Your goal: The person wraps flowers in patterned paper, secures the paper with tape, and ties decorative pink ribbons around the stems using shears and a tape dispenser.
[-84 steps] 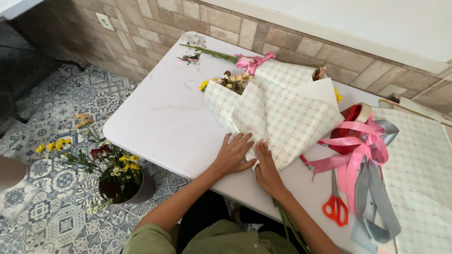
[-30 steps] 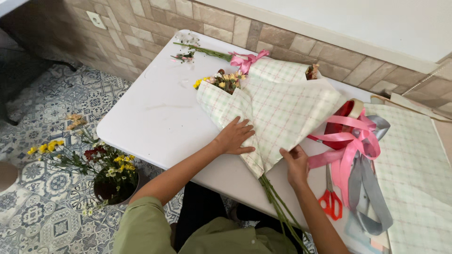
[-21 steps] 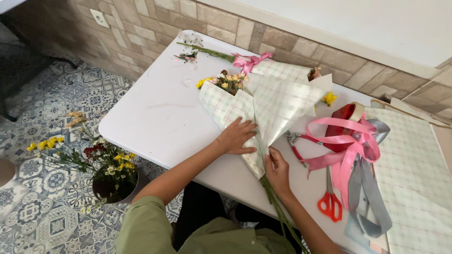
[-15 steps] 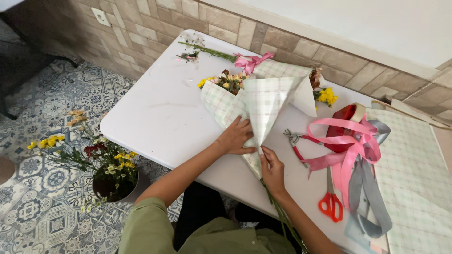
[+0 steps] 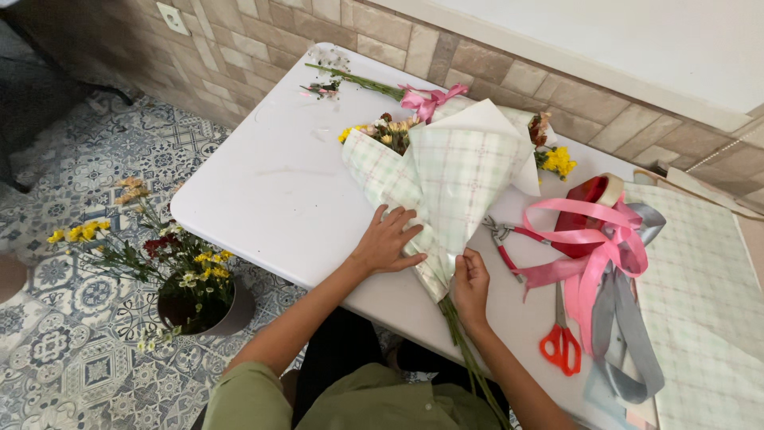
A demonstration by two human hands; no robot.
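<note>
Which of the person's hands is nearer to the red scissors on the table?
Right. The right hand pinches the wrap low down, just left of the scissors. The left hand presses the wrap further left, across the bouquet from them.

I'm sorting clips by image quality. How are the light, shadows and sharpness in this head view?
Head view: soft, even daylight, no hard glare on the white table; only faint shadows under the left hand and right hand on the checked wrapping paper. The hands and the red scissors look sharp; the straight table edges bow slightly towards the corners, a wide-lens effect.
</note>
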